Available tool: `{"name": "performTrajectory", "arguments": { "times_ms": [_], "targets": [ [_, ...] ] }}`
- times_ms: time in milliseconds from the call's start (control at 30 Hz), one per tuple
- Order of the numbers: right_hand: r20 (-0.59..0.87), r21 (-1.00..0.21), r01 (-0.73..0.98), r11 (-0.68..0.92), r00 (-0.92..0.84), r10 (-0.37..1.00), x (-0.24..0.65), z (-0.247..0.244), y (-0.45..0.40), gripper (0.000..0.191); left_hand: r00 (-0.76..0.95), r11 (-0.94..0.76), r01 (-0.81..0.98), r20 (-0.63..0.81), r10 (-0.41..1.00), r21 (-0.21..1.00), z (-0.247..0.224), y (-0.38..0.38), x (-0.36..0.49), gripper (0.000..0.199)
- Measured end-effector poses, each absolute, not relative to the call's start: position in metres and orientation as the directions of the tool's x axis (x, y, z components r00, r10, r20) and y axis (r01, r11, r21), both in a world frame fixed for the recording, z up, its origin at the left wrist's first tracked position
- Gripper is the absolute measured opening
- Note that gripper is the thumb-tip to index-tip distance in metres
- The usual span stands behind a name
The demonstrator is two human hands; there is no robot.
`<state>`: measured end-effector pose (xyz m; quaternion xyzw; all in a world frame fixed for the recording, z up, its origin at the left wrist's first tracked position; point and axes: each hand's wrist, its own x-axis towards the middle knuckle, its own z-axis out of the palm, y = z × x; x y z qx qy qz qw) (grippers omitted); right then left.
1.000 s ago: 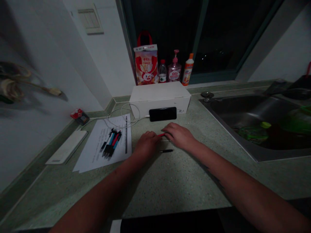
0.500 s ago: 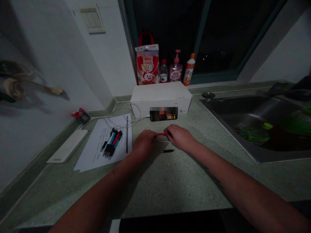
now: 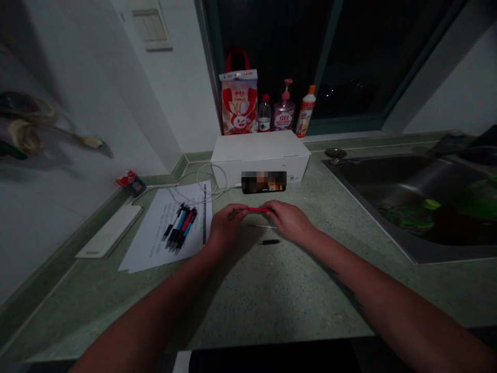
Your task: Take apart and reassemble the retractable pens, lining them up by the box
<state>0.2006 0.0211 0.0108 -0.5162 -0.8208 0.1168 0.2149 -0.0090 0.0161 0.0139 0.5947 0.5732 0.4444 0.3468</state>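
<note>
A slim red pen barrel lies level between my hands, just above the green speckled countertop and in front of the phone. My left hand has its fingers curled closed on the barrel's left end, and my right hand grips the right end the same way. Neither hand has let go, though my knuckles hide exactly how my fingertips sit on it.

Just below the barrel, a thin pale rod lies on the counter, and nearer me is a short black pen piece. Both are beside my right hand, not touching the barrel.

To my left, a bundle of assembled pens with black, blue and red barrels rests on a printed sheet of paper. A white charging cable crosses the top of the sheet and runs to a phone, whose screen is blurred. The phone leans against a white box.

Behind the box stand a red-handled gift bag, a water bottle, a pump soap bottle and an orange-capped bottle. A stainless steel sink sits off to my right.
</note>
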Motion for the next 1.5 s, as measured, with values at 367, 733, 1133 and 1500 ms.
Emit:
{"name": "performTrajectory", "arguments": {
  "times_ms": [367,733,1133,1500],
  "targets": [
    [0.230,-0.422,0.787,0.450,-0.387,0.893,0.197,0.014,0.018,0.020,-0.103,-0.132,0.312,0.172,0.980,0.941,0.015,0.014,-0.008,0.012],
    [0.259,-0.367,0.749,0.552,-0.487,0.834,0.198,0.010,0.018,0.024,0.052,-0.174,0.325,0.166,0.985,0.930,0.011,0.012,-0.006,0.008],
    [0.229,-0.297,0.894,0.334,-0.273,0.934,0.201,0.014,0.021,0.021,0.459,-0.515,0.739,0.236,0.857,0.434,0.002,0.017,-0.012,0.009],
    [0.250,-0.175,0.939,0.295,-0.248,0.936,0.213,0.016,0.028,0.028,0.354,-0.444,0.801,0.279,0.893,0.403,0.012,0.018,-0.015,0.023]
  ]
}}
